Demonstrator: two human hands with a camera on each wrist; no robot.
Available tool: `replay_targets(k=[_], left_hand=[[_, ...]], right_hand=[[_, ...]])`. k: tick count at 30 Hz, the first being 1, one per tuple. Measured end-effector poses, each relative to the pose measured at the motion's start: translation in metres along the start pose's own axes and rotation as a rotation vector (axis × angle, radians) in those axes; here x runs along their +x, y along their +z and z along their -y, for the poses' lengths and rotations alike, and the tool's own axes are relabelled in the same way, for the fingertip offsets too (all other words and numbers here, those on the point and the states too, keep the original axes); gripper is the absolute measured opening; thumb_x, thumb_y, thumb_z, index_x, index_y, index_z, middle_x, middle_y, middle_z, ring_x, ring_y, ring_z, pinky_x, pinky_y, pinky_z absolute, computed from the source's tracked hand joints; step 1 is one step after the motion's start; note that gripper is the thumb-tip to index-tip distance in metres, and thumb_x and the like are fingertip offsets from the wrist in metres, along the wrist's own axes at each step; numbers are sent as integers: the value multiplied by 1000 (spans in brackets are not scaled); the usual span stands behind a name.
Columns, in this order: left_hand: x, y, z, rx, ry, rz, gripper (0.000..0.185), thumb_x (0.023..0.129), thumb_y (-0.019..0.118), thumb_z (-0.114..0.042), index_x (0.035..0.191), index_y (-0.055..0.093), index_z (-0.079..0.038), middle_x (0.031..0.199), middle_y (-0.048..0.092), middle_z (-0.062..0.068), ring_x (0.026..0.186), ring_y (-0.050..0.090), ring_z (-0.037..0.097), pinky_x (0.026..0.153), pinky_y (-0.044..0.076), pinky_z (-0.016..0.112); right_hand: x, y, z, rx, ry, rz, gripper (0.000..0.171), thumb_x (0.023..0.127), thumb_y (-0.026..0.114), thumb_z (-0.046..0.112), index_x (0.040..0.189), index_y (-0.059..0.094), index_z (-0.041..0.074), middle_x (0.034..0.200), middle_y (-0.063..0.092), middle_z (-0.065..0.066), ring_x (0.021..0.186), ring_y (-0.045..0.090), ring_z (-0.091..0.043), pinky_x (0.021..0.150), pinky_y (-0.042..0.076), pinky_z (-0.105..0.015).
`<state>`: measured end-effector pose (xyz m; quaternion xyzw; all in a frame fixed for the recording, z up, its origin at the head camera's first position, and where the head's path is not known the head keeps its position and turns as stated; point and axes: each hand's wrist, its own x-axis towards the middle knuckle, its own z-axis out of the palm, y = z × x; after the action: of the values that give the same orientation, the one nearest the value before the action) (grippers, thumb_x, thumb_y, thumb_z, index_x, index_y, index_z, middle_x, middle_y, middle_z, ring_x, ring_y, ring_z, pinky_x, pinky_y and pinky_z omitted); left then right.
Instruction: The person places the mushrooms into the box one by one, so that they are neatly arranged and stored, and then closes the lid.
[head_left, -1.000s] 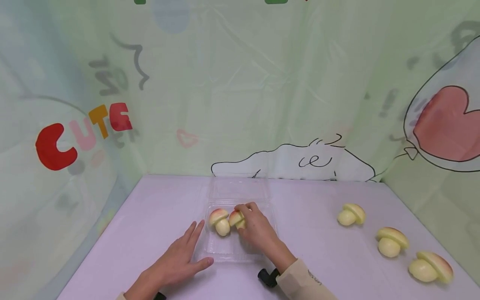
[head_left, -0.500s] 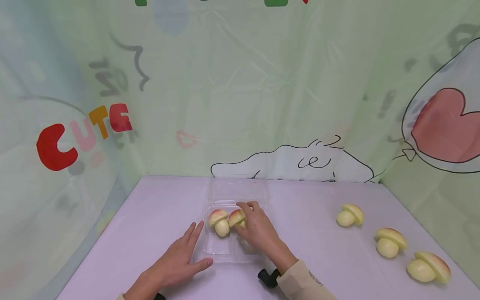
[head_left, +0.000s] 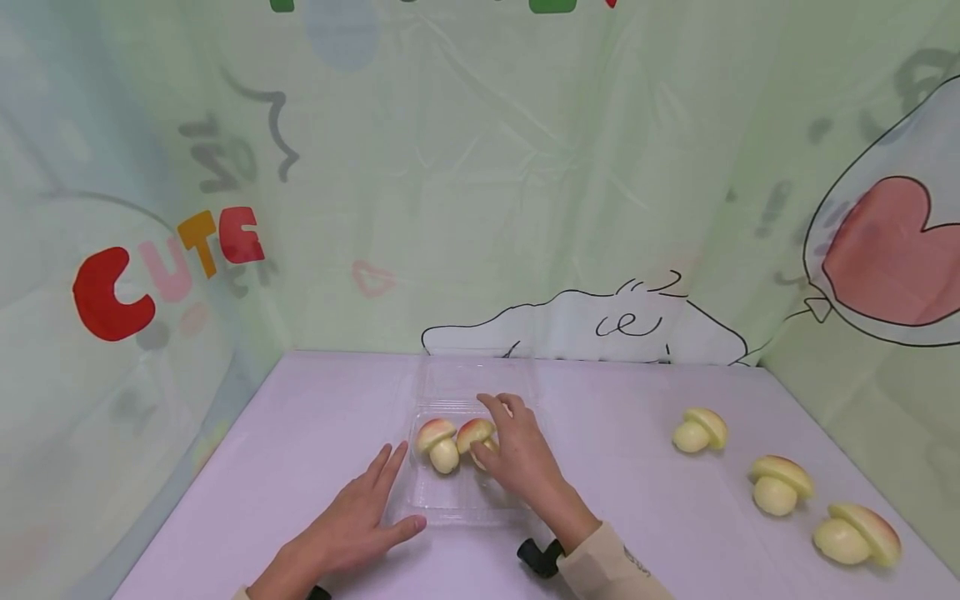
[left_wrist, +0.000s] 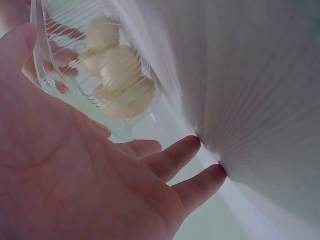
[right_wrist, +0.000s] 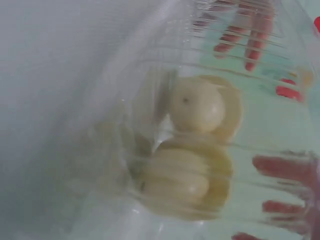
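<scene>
Two toy mushrooms with yellow and pink caps lie side by side in a clear plastic clamshell box (head_left: 442,512): the left mushroom (head_left: 444,456) and the right mushroom (head_left: 472,433). My right hand (head_left: 522,454) hovers over the right mushroom, fingers lifted off its cap and spread, thumb in front of the stem. Through the box wall, the right wrist view shows both mushrooms and the fingers (right_wrist: 287,170) apart from them. At the box's left side, my left hand (head_left: 348,517) lies with straight fingers, fingertips on the table in the left wrist view.
Three more toy mushrooms stand in a slanting row on the right: a far one (head_left: 701,431), a middle one (head_left: 780,485) and a near one (head_left: 857,535). The box's clear lid (head_left: 477,379) is folded back toward the printed curtain (head_left: 480,208).
My right hand's fingers have let go of the right mushroom and risen slightly up and right; more of its cap shows. My left hand has stayed in place.
</scene>
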<state>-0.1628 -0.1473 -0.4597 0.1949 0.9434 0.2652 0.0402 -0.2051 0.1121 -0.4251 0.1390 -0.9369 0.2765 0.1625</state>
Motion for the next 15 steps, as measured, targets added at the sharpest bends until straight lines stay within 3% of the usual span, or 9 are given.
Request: replay_targets(k=[15], left_hand=[[-1,0,0,-5,-2,1,97,94,60,-67,168,18,-20,170,23,22,145,41,48,113,36,66]], right_hand=[[-1,-9,1,-1,-5,-75,65,88,82,19,146,55,10,145,51,-21,128,55,-45,93,56,-54]])
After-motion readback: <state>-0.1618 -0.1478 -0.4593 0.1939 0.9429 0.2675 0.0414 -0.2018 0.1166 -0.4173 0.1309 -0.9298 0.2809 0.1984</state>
